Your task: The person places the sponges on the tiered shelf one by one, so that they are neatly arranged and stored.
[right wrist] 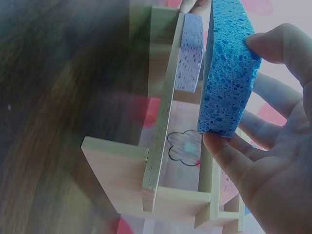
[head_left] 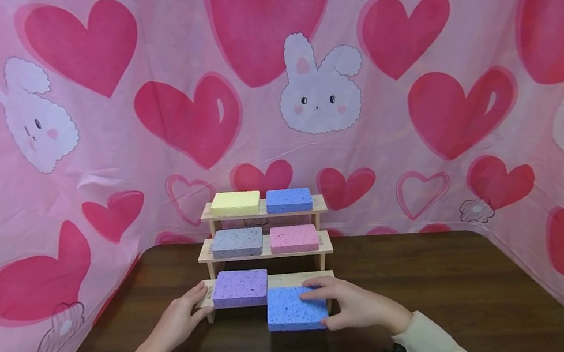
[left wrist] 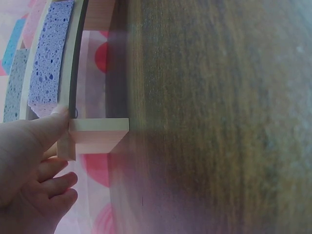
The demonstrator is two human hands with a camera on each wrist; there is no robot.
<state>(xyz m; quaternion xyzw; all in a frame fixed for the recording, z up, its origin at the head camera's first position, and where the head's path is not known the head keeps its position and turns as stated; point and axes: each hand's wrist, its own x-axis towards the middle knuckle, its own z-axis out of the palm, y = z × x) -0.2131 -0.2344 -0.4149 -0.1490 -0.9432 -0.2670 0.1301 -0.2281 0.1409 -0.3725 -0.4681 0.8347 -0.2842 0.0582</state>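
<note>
A blue sponge (head_left: 296, 309) is held in my right hand (head_left: 351, 303), just in front of the bottom step of a three-tier wooden rack (head_left: 294, 279). In the right wrist view the thumb and fingers pinch the sponge (right wrist: 229, 68) by its edges, apart from the step. My left hand (head_left: 181, 321) grips the left end of the bottom step; the left wrist view shows the thumb (left wrist: 53, 126) at its edge, beside a purple sponge (left wrist: 51, 58). That purple sponge lies on the left of the bottom step.
A grey sponge (head_left: 237, 243) and a pink sponge (head_left: 294, 238) lie on the middle step. On the top step are a yellow sponge (head_left: 235, 203) and another blue sponge (head_left: 289, 200). The rack stands on a dark wooden table (head_left: 430, 287), before a pink patterned cloth (head_left: 266, 125).
</note>
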